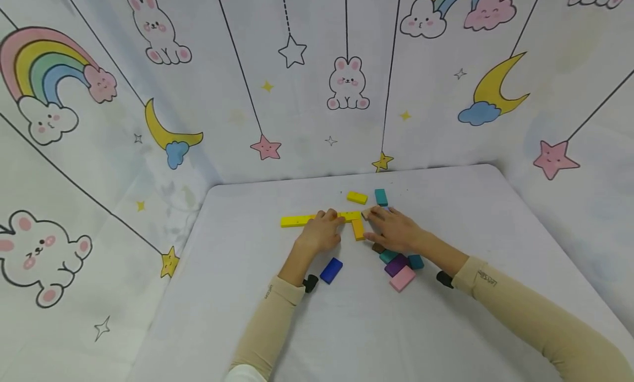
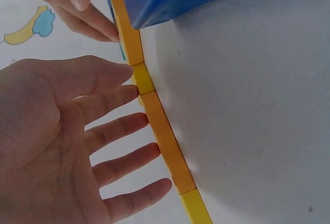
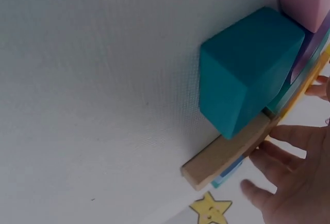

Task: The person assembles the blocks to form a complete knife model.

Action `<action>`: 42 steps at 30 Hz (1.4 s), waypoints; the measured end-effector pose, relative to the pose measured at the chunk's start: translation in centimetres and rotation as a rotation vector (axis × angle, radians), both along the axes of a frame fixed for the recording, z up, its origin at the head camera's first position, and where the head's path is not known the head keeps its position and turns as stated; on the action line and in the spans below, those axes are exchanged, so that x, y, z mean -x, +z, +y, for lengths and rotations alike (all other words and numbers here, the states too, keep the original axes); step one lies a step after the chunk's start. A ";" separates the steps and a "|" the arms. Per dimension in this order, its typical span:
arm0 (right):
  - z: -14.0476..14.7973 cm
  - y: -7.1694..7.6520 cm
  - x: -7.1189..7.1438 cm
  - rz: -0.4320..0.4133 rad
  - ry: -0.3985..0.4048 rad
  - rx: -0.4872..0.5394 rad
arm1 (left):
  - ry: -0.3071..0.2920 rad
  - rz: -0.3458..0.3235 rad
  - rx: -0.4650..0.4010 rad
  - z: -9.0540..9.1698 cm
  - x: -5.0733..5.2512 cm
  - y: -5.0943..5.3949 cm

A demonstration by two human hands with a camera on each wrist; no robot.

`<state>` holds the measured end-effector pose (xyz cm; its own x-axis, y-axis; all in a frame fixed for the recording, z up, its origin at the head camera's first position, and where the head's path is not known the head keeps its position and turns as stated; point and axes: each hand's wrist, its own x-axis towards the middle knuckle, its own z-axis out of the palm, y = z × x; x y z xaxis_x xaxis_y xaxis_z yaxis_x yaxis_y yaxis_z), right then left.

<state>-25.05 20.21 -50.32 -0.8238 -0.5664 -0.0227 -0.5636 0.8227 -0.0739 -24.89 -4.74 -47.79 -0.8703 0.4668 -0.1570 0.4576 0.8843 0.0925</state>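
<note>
A row of yellow blocks lies on the table, with an orange block angled off its right end. My left hand is over the row; in the left wrist view the spread fingertips of that hand touch or nearly touch the yellow and orange blocks. My right hand is at the right of the row beside a tan block. In the right wrist view, the fingers of my right hand are extended near the wooden block; whether they press it is unclear.
A yellow block and a teal block lie behind the hands. Nearer are a blue block on the left and, on the right, a cluster with purple, pink and teal blocks. Patterned cloth hangs behind the table.
</note>
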 end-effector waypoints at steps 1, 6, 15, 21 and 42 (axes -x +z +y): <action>0.0 0.0 0.0 -0.001 -0.003 -0.005 | -0.001 0.000 0.002 0.0 0.0 0.0; -0.3 0.0 -0.1 0.000 -0.018 -0.029 | 0.002 0.000 0.011 0.1 0.0 0.0; -0.7 0.0 -0.3 0.032 -0.032 -0.026 | 0.006 0.008 0.024 0.1 0.1 -0.2; -1.1 -0.1 -0.5 0.034 -0.061 -0.033 | 0.008 0.008 0.025 0.2 0.1 -0.1; -1.9 0.0 -1.4 0.062 -0.091 -0.057 | 0.009 0.004 0.001 0.1 0.2 -0.2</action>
<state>-23.69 18.26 -50.30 -0.8726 -0.4884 -0.0006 -0.4884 0.8726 0.0069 -25.09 -4.64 -47.98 -0.8749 0.4591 -0.1541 0.4503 0.8884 0.0896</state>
